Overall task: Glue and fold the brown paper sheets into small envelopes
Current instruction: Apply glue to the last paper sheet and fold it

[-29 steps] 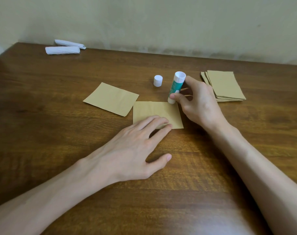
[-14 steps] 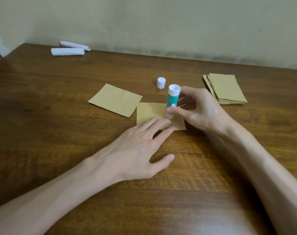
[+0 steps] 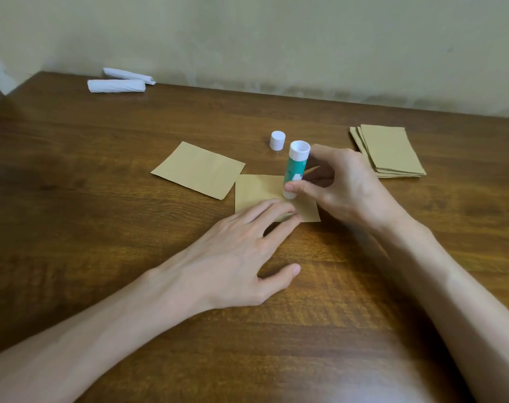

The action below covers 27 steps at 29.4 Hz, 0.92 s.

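A small brown paper sheet (image 3: 256,190) lies flat in the middle of the wooden table (image 3: 102,199). My left hand (image 3: 235,251) presses straight fingers on its near edge. My right hand (image 3: 346,187) grips a green and white glue stick (image 3: 295,167), held upside down with its tip on the sheet just beyond my left fingertips. The stick's white cap (image 3: 277,140) stands on the table behind it. A second brown sheet (image 3: 199,169) lies to the left, its corner overlapping or touching the first sheet.
A stack of brown sheets (image 3: 389,151) lies at the right, behind my right hand. Two white rolled bundles (image 3: 116,85) lie at the far left by the wall. The table's left corner is near them.
My right hand has carried the glue stick from the sheet's far right corner toward me, onto the sheet near my left fingertips. My left hand has stayed pressing on the sheet.
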Each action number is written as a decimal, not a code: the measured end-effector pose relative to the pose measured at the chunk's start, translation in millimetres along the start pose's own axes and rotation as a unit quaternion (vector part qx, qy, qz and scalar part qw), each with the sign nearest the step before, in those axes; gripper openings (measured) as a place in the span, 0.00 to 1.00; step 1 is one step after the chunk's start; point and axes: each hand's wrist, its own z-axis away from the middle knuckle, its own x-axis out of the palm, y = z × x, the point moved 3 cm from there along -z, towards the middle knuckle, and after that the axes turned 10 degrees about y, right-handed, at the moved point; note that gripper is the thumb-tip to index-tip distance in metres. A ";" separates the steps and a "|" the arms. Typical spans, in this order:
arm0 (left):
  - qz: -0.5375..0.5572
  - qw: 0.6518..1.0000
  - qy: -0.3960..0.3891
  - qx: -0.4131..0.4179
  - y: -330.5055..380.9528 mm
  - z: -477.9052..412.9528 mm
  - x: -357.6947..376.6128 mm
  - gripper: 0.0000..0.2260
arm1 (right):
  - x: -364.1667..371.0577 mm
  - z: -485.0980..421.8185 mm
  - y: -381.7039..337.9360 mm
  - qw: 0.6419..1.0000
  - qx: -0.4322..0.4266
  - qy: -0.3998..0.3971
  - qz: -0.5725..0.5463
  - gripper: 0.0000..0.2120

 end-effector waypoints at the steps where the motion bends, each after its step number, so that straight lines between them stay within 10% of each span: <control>1: 0.000 1.000 -0.001 0.000 0.0 -0.1 0.1 0.32 | 0.8 0.0 -1.3 1.000 -0.002 0.009 0.002 0.14; 21: 0.004 1.000 -0.011 0.000 -0.4 -1.3 -0.1 0.33 | 3.8 -18.3 13.0 0.990 0.027 0.127 -0.060 0.09; 27: 0.013 1.000 -0.015 -0.004 -1.2 -0.7 1.4 0.32 | -0.6 -3.0 -1.6 0.997 -0.002 -0.020 -0.081 0.12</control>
